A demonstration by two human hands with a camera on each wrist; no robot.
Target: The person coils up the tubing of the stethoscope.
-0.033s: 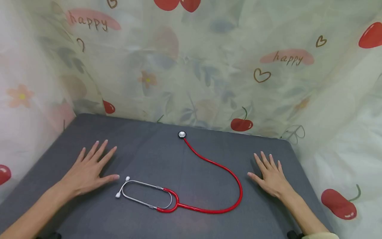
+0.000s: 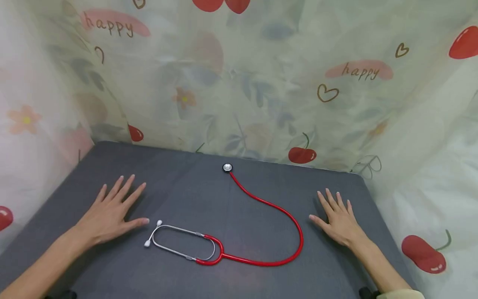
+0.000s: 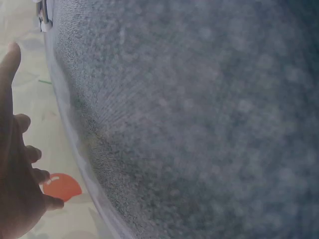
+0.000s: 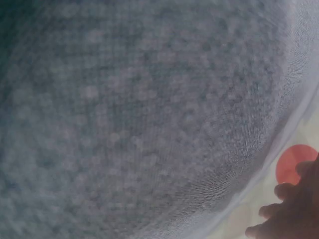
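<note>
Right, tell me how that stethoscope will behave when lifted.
Its red tubing looks floppy, lying in a wide bend, so it would probably sag. The metal ear tubes look thin but stiff, likely keeping their shape. The round chest piece, at the tubing's far end, may swing.

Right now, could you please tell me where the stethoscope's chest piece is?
In the head view, the chest piece lies near the middle of the far edge of the grey table, where the red tubing ends, between the left hand and right hand.
</note>
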